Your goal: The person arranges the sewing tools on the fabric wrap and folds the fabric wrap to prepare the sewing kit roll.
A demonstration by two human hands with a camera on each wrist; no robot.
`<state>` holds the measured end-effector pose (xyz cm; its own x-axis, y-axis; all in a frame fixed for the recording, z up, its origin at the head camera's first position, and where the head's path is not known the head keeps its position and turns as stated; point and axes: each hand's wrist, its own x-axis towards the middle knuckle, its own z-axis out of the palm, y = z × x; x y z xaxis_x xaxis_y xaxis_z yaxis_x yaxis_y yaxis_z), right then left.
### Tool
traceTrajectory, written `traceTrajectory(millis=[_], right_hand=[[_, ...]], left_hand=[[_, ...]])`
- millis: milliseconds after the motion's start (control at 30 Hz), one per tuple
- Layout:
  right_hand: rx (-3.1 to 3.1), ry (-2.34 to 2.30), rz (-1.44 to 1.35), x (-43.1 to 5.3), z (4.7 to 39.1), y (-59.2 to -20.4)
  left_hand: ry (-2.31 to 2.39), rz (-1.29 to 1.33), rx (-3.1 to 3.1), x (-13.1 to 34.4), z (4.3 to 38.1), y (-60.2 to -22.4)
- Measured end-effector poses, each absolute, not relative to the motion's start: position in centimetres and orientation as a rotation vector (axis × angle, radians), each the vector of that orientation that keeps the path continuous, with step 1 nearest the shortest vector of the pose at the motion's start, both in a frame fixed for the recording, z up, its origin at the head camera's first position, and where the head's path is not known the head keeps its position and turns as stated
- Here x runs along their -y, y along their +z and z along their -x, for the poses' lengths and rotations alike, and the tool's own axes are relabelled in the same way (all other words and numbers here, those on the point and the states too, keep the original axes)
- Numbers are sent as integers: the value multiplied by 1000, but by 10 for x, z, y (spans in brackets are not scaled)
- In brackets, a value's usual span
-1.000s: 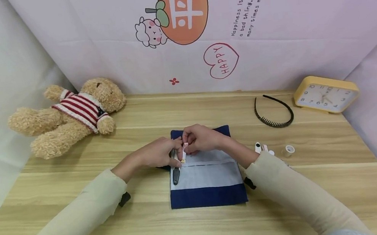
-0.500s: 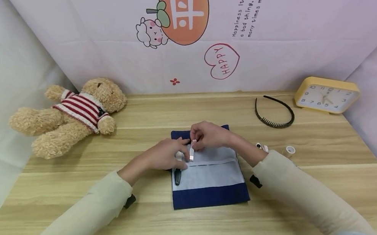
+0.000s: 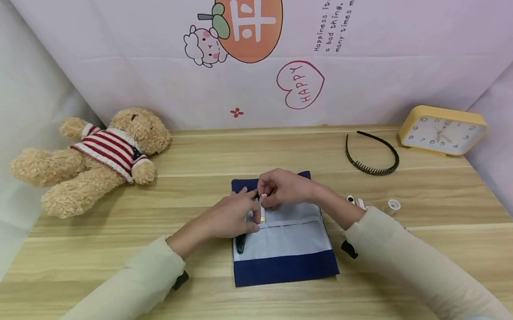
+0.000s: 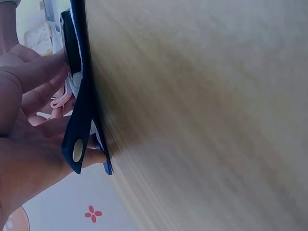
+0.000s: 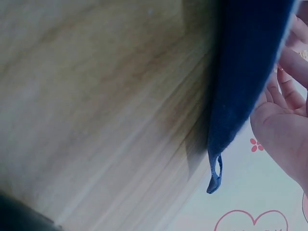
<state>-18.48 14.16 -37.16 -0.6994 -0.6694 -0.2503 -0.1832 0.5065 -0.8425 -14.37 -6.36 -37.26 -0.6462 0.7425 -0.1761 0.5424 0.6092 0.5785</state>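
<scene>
A navy-and-grey fabric organizer (image 3: 287, 269) lies flat on the table, a pocket seam across its middle. My right hand (image 3: 287, 185) pinches a slim white USB stick (image 3: 263, 215) at its upper end, metal plug down, close over the seam. A pink loop (image 4: 60, 99) shows near the fingers in the left wrist view. My left hand (image 3: 231, 215) rests on the organizer's left side, fingers spread, index finger and thumb beside the stick. Under that hand sits a black-handled tool (image 3: 241, 243), its upper part hidden. In the right wrist view, the organizer's navy edge (image 5: 250, 72) covers part of the right hand.
Beyond the right forearm are a small white roll (image 3: 393, 205) and small white and pink pieces (image 3: 359, 203). A black toothed headband (image 3: 375, 170) and a yellow clock (image 3: 443, 129) stand at back right. A teddy bear (image 3: 105, 150) lies at back left.
Both hands have shifted slightly right over the organizer, the USB stick with them. The left hand now covers more of the black-handled tool. The right hand keeps its pinch.
</scene>
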Motion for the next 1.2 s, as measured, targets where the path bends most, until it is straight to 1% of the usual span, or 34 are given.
traceTrajectory(millis=[233, 467, 1200], right_hand=[[-2189, -1111, 744, -141, 184, -372], [-2252, -1003, 792, -138, 184, -372], [-2215, -1014, 770, -135, 184, -374]], left_hand=[[681, -1084, -2460, 63, 142, -374], [657, -1055, -2481, 61, 141, -376], [645, -1055, -2460, 64, 139, -378]])
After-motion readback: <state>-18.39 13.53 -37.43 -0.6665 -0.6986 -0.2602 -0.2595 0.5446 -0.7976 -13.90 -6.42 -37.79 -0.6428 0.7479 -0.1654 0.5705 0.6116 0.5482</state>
